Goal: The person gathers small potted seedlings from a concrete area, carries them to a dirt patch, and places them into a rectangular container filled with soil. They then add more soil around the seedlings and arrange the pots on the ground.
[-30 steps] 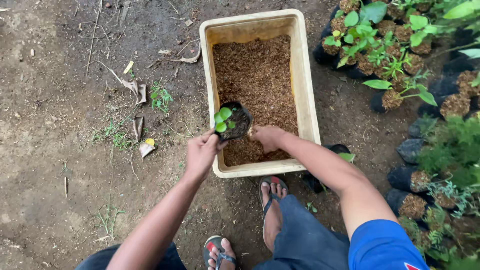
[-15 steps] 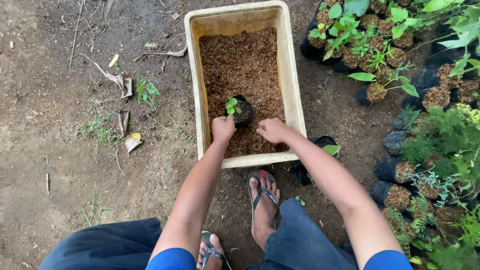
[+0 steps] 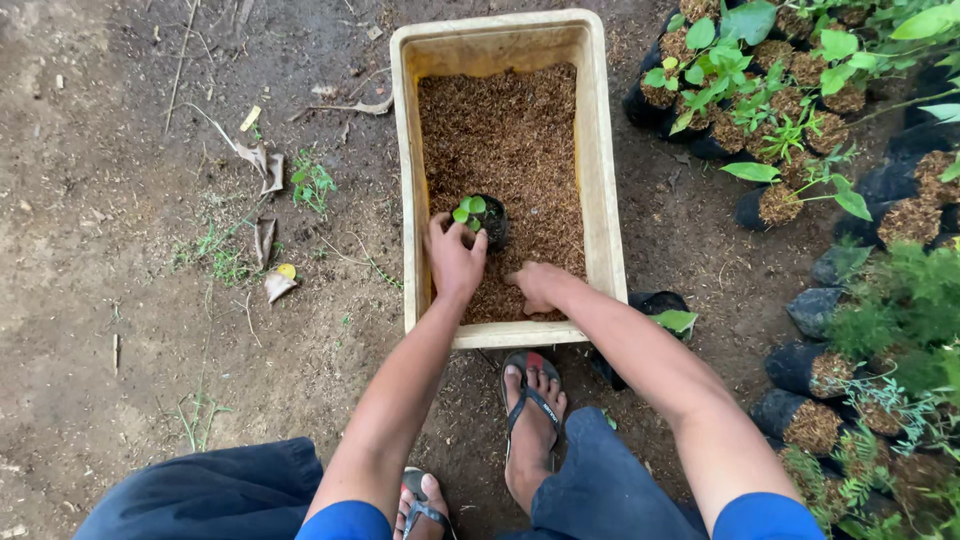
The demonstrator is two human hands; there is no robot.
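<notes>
The left hand (image 3: 455, 262) wraps its fingers around the near side of a small black pot (image 3: 490, 220) holding one green seedling (image 3: 468, 209); the right hand (image 3: 535, 285) is curled, fingers dug into the brown husk (image 3: 505, 130), and whether it holds anything cannot be told. Both hands are inside one long cream tub (image 3: 602, 200), near its near end. The pot stands upright on the husk, a little left of the tub's middle. The husk fills most of the tub; its far end shows bare wall. To the right, many black bags of seedlings (image 3: 770, 100) crowd close in rows, too many to count, leaving only a narrow strip of dirt beside the tub. One black bag (image 3: 655, 305) lies just beside the tub's near right corner, under the right forearm. To the left, open bare ground (image 3: 120, 300) holds a few dry leaves and weeds. Two sandalled feet sit just near of the tub, the right foot (image 3: 530, 420) almost touching its near rim.
</notes>
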